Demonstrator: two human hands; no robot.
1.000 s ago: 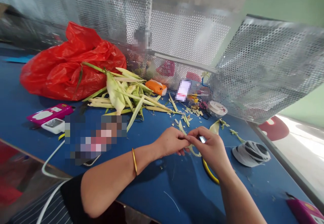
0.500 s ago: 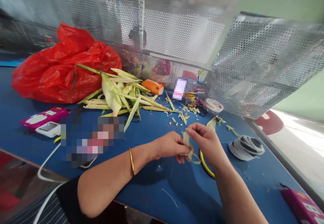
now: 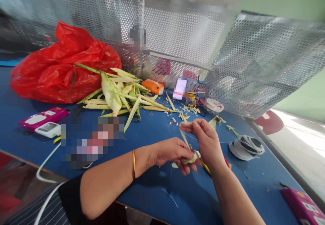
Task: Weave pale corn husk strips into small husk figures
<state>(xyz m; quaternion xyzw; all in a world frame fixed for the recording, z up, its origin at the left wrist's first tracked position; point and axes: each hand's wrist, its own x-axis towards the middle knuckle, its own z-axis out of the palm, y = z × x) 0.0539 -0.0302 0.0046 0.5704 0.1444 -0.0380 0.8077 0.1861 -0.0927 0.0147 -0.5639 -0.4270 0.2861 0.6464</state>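
Over the blue table (image 3: 157,191) my left hand (image 3: 172,152) pinches the folded lower end of a pale green leaf strip (image 3: 186,145). My right hand (image 3: 207,140) is closed on the strip's upper end and holds it stretched up and to the left. A yellow-edged tool (image 3: 206,168) lies under my right wrist, mostly hidden. A gold bangle (image 3: 134,164) circles my left wrist.
A pile of green leaves (image 3: 119,94) lies before a red plastic bag (image 3: 63,65). Leaf scraps (image 3: 184,113) litter the middle. A tape roll (image 3: 246,147) sits right, pink devices (image 3: 43,116) left, a pink box (image 3: 303,206) bottom right. Perforated metal screens (image 3: 254,65) wall the back.
My right hand has lifted and drawn the strip's end up and away, so it now runs taut. My left hand has dropped slightly toward me with the folded end.
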